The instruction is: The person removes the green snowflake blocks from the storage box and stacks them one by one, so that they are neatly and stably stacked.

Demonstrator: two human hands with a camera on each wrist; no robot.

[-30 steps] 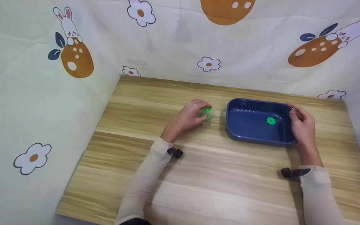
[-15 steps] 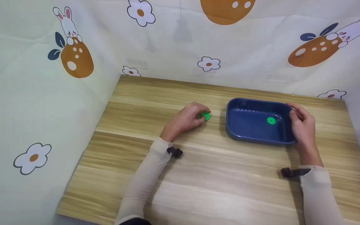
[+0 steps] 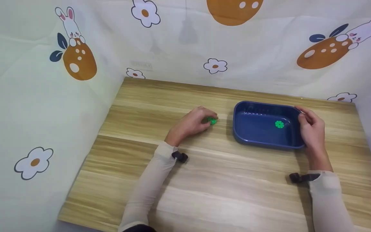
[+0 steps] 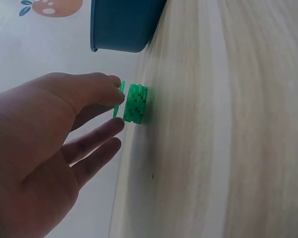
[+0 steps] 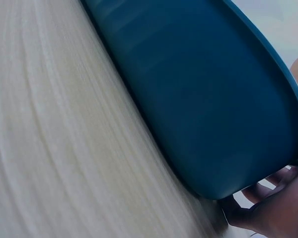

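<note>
My left hand [image 3: 193, 121] is over the table left of the blue plastic box, thumb and finger pinching a thin green snowflake disc [image 4: 116, 110]. Right beside that disc, the left wrist view shows a short stack of green snowflake discs [image 4: 136, 104] on the tabletop, a narrow gap between them. In the head view the fingers partly cover this green cluster. My right hand [image 3: 312, 130] holds the right end of the blue box [image 3: 253, 130], thumb on the rim. One green snowflake disc [image 3: 279, 124] lies flat inside, toward the box's right side.
The wood-grain table [image 3: 204, 180] carries the box near its back edge. A printed cloth [image 3: 179, 45] with rabbits and flowers hangs behind and at the left. Each wrist wears a black camera mount [image 3: 179, 157].
My left hand has lowered slightly, and the green disc in its fingers has come down closer to the stack. The right hand and the box have stayed still.
</note>
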